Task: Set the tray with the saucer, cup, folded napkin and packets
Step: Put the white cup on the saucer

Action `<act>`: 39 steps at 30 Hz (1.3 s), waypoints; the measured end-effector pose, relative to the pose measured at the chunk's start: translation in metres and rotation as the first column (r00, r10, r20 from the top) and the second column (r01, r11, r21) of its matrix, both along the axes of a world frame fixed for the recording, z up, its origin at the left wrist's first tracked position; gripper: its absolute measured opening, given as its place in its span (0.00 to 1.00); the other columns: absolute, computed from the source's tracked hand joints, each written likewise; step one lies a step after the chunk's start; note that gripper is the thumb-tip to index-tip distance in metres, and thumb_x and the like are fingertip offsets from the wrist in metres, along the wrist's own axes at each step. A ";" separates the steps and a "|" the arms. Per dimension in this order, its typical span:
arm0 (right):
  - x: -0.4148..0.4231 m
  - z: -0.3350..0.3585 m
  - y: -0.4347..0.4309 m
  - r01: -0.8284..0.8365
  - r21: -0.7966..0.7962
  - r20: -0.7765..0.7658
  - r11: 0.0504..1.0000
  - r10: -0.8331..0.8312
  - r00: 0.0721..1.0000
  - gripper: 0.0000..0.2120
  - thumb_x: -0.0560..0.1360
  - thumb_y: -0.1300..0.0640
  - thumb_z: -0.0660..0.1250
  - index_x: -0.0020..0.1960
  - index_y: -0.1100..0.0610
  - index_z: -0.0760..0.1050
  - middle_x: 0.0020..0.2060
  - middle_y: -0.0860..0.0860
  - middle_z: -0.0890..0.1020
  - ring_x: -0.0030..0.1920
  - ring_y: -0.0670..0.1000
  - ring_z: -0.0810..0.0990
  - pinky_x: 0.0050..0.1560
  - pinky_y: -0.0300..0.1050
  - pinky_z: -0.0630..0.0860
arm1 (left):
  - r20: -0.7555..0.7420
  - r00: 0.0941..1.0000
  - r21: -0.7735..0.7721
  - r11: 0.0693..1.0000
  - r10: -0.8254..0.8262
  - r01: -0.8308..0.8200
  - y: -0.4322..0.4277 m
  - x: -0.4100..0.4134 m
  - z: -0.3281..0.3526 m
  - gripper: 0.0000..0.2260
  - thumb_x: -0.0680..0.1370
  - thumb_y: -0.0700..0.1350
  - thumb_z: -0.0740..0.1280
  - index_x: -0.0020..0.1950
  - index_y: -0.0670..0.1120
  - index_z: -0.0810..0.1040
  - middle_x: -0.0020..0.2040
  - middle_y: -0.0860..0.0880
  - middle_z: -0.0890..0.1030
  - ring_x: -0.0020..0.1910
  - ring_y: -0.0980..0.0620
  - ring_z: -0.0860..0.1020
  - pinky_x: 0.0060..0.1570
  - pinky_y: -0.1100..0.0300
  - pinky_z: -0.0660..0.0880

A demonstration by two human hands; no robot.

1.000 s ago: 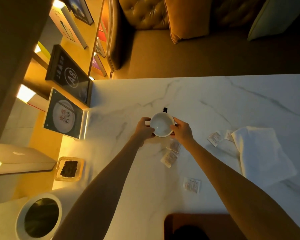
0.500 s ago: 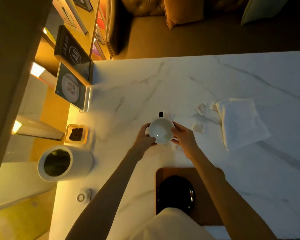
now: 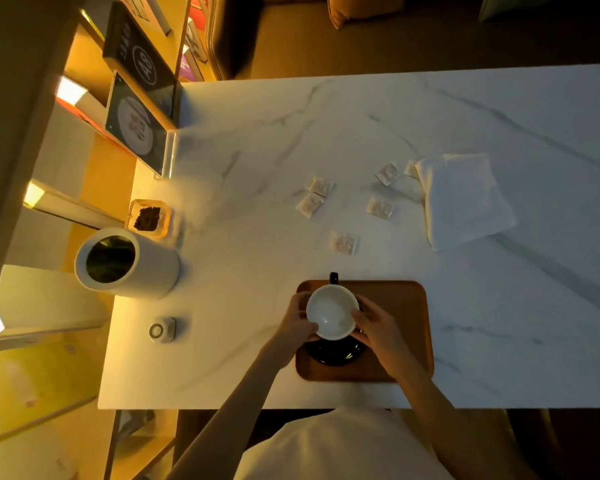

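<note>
A cup (image 3: 331, 311), white inside with a dark handle pointing away from me, is held between my left hand (image 3: 297, 322) and my right hand (image 3: 374, 329). It hangs over the left part of the brown wooden tray (image 3: 399, 317), right above a black saucer (image 3: 336, 353) whose near edge shows under the cup. I cannot tell if cup and saucer touch. A folded white napkin (image 3: 465, 199) lies on the marble table beyond the tray, to the right. Several small paper packets (image 3: 344, 242) are scattered between napkin and tray.
A white cylindrical bin (image 3: 125, 263) stands at the table's left edge, with a small glass ashtray (image 3: 148, 218) behind it and a small round white device (image 3: 161, 329) in front. Upright display signs (image 3: 136, 124) stand at the far left corner. A sofa lies beyond the table.
Both hands carried the cup from the middle of the table back toward me, to above the saucer on the tray. The packets and napkin stayed where they lay.
</note>
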State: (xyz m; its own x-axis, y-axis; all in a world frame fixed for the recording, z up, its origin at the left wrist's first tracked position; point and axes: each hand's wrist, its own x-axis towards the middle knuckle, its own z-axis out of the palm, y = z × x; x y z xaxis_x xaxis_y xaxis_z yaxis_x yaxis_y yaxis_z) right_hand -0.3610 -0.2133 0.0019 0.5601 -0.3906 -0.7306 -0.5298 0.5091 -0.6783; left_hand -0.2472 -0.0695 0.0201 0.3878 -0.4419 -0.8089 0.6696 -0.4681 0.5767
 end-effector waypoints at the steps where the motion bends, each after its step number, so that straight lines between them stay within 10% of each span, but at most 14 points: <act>1: -0.005 -0.004 0.002 0.000 -0.005 -0.007 1.000 0.000 1.000 0.18 0.77 0.62 0.66 0.66 0.56 0.73 0.58 0.54 0.79 0.59 0.56 0.77 0.56 0.56 0.80 | -0.005 1.000 0.008 1.000 -0.001 0.001 0.002 -0.007 -0.003 0.30 0.73 0.28 0.65 0.67 0.52 0.63 0.68 0.41 0.67 0.66 0.40 0.71 0.56 0.46 0.80; 7: -0.023 -0.024 0.009 -0.028 -0.004 -0.021 1.000 0.027 0.999 0.14 0.76 0.61 0.67 0.57 0.46 0.75 0.54 0.47 0.78 0.54 0.50 0.77 0.42 0.41 0.82 | -0.032 0.999 0.027 0.999 0.021 -0.020 0.014 -0.033 -0.021 0.31 0.74 0.28 0.64 0.69 0.54 0.61 0.68 0.42 0.65 0.64 0.41 0.70 0.53 0.48 0.81; 39: -0.031 -0.052 0.012 0.006 -0.009 -0.055 1.000 -0.006 0.998 0.14 0.77 0.60 0.67 0.59 0.46 0.74 0.52 0.45 0.78 0.52 0.47 0.77 0.38 0.37 0.81 | 0.111 0.981 0.165 0.977 -0.157 0.138 0.006 -0.041 -0.053 0.33 0.73 0.30 0.65 0.65 0.59 0.57 0.62 0.49 0.64 0.62 0.47 0.68 0.41 0.61 0.80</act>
State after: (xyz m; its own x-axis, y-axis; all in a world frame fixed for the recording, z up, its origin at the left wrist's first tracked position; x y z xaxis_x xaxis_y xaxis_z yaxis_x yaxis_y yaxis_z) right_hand -0.3924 -0.2012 -0.0500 0.5165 -0.4003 -0.7570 -0.5635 0.5068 -0.6525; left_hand -0.2880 -0.0637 -0.0328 0.4286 -0.3743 -0.8223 0.5150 -0.6465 0.5628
